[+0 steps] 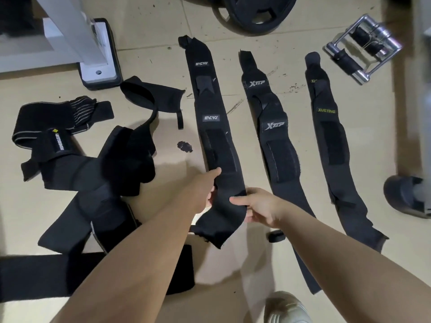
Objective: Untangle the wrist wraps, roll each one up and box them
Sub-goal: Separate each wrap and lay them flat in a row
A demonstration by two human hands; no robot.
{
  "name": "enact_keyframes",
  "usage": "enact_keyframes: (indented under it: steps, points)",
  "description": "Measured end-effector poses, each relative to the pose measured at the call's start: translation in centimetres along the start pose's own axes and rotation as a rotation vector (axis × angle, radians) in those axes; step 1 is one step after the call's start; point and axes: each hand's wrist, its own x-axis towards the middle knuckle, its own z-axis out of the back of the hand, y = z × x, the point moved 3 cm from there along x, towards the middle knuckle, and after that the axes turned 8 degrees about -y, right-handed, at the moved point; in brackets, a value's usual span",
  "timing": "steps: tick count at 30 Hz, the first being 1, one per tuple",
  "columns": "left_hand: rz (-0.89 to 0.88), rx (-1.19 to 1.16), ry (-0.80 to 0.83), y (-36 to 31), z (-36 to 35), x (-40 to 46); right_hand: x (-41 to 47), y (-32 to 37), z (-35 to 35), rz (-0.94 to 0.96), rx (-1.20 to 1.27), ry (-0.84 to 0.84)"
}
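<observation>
Both hands grip the near end of a flattened wrist wrap (215, 136), left hand (205, 190) and right hand (258, 207) pinching opposite edges, its length running straight away across the floor (163, 54).

A black weight plate (256, 12) lies flat on the beige floor (233, 264) at the top edge. To its right sits a chrome cable handle (363, 50) with black grips. A white machine frame (70, 31) stands upper left on a black-edged base (100, 64). A dark stain (184, 146) marks the floor. A pale shoe (285, 308) shows at the bottom, and possibly a dark sandal (405, 194) at the right edge.
</observation>
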Motion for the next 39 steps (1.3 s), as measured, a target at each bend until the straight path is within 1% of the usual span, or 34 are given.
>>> enact_keyframes:
  steps: [3,4,6,7,10,13,15,17,19,20,22,24,25,27,28,29,30,32,33,34,36,39]
  points:
    - [0.022,0.054,0.057,0.9,-1.0,-1.1,-1.8,0.3,0.8,0.035,0.003,-0.141]
    - [0.012,0.062,0.067,1.1,-1.4,-1.2,-2.5,0.3,1.1,0.012,-0.003,-0.184]
    - [-0.037,0.096,0.035,1.4,-2.0,-1.9,-3.4,-0.4,2.2,-0.081,-0.131,-0.218]
    - [-0.088,0.159,-0.006,1.5,-2.3,-2.0,-3.9,-0.8,2.4,-0.115,-0.185,-0.194]
    - [-0.192,0.366,-0.122,1.7,-3.1,-2.7,-5.1,-2.1,2.6,-0.218,-0.194,-0.113]
    - [-0.196,0.42,-0.12,2.4,-3.5,-3.4,-6.7,-3.1,2.2,-0.308,-0.301,-0.034]
    - [-0.202,0.435,-0.105,3.1,-3.2,-4.1,-7.4,-3.4,2.2,-0.302,-0.355,-0.033]
    - [-0.225,0.44,-0.087,4.0,-2.7,-4.7,-7.5,-3.5,2.4,-0.258,-0.436,-0.076]
    - [-0.205,0.442,-0.08,5.4,-2.1,-5.0,-7.3,-3.3,2.5,-0.184,-0.506,-0.104]
    - [-0.211,0.471,-0.074,5.9,-1.9,-5.3,-7.2,-3.3,2.6,-0.129,-0.525,-0.114]
    - [-0.296,0.542,-0.066,6.9,-1.6,-5.6,-6.3,-3.2,3.2,0.043,-0.609,-0.145]
    - [-0.351,0.55,-0.073,8.0,-1.5,-6.1,-5.2,-3.7,4.2,0.183,-0.64,-0.184]
    - [-0.377,0.535,-0.092,8.5,-1.5,-6.3,-4.7,-4.3,4.7,0.198,-0.574,-0.181]
    - [-0.455,0.448,-0.129,9.8,-2.0,-6.2,-3.5,-5.6,5.8,0.175,-0.341,-0.125]
    - [-0.498,0.406,-0.135,10.4,-2.4,-6.1,-3.2,-6.1,6.3,0.161,-0.265,-0.093]
    - [-0.54,0.39,-0.137,11.0,-3.0,-6.0,-2.9,-6.5,6.7,0.186,-0.304,-0.073]
    - [-0.579,0.4,-0.13,11.6,-3.5,-5.8,-2.5,-6.8,7.1,0.248,-0.405,-0.083]
    - [-0.626,0.424,-0.108,12.7,-4.3,-5.4,-1.5,-7.2,7.6,0.383,-0.735,-0.127]
    - [-0.638,0.434,-0.122,13.3,-4.6,-5.0,-1.2,-7.1,7.7,0.481,-0.901,-0.174]
    - [-0.638,0.439,-0.147,14.1,-4.7,-4.7,-1.0,-7.1,7.5,0.55,-0.982,-0.191]
    - [-0.61,0.419,-0.182,15.5,-4.6,-4.5,-0.8,-7.4,6.9,0.599,-0.997,-0.195]
    - [-0.56,0.444,-0.152,16.8,-4.6,-4.8,-0.8,-7.8,5.6,0.606,-1.072,-0.208]
